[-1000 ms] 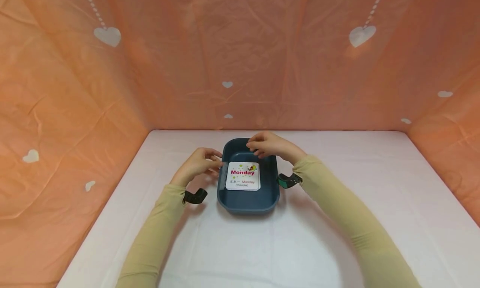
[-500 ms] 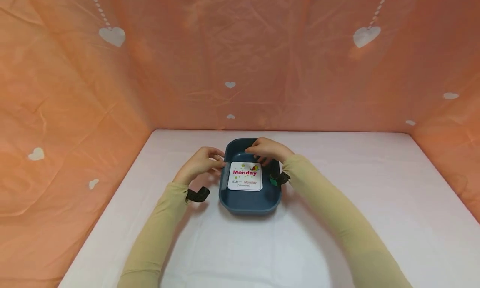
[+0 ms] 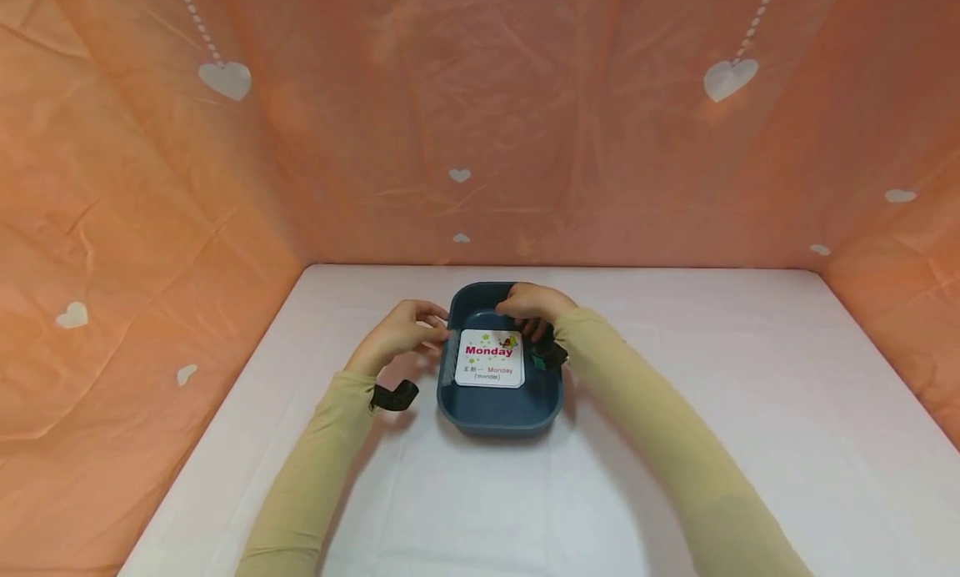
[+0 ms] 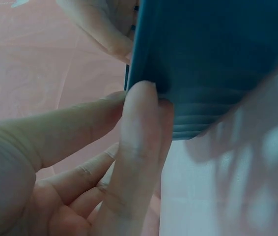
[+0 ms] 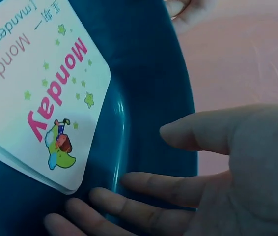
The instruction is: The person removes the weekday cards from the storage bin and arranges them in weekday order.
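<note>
A dark blue rectangular tray [image 3: 498, 412] lies on the table, holding a small stack of white flashcards [image 3: 490, 377]; the top one reads "Monday" and carries a cartoon moon and green stars. My left hand [image 3: 399, 337] pinches the tray's left rim between thumb and fingers, seen closely against the tray wall [image 4: 203, 54] in the left wrist view. Over the tray's far right part, my right hand [image 3: 538, 302] reaches in from the side. In the right wrist view its spread fingers [image 5: 129, 209] point toward the card edges, with nothing held.
White cloth covers the table [image 3: 450, 510]. An orange curtain [image 3: 525, 127] with white hearts rises behind and at both sides. Dark wrist cameras hang under both wrists, the right camera [image 3: 550, 356] overlapping the tray's right side in the head view.
My right hand has come lower and slightly toward me, into the tray beside the cards, with its forearm shifting left. The left hand stays at the rim; tray and cards keep their place.
</note>
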